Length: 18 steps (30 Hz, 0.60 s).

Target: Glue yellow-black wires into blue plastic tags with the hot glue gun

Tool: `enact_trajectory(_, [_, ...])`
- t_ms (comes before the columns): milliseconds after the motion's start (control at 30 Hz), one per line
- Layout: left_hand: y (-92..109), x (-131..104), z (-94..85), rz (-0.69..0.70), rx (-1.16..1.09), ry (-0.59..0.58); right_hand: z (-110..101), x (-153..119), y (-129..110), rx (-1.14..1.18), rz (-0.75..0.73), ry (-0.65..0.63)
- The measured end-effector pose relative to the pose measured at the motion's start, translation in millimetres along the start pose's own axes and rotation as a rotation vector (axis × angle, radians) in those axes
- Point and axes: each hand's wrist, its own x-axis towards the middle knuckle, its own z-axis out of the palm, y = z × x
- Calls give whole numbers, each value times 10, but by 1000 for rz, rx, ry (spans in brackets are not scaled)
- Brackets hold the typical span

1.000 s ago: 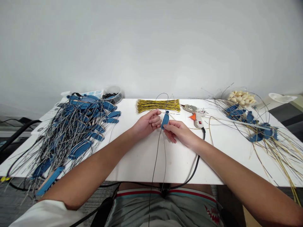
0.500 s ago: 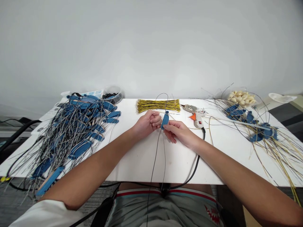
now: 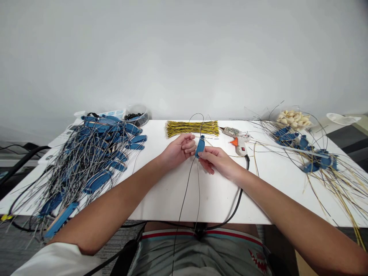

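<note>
The right hand (image 3: 217, 160) has its grip closed in a pinch, thumb and fingers together on the near end of the blue piece (image 3: 201, 144), so most of its length stands out beyond the grip, away from the body. Its long axis runs almost straight forward, the far end leaning a little to the right. Just left of the grip is the left hand (image 3: 181, 150), fingers curled in beside the piece's left edge; whether they touch it or pinch a fine strand, I cannot tell. The right hand is the nearer, being in contact. From the grip, a dark wire (image 3: 186, 188) and a paler wire (image 3: 199, 188) trail back toward the body, while a thin dark loop (image 3: 196, 113) arches from the far end over the yellow-and-black wire bundle (image 3: 191, 129). Forward and right of the grip, a glue gun (image 3: 241, 147) lies on the worktop (image 3: 163, 201).
</note>
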Motion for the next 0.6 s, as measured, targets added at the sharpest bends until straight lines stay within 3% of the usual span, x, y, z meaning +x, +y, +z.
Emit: enact_trajectory(600, [3,-15,43,23,101,13,-3,-8,-15,-18,11,-9])
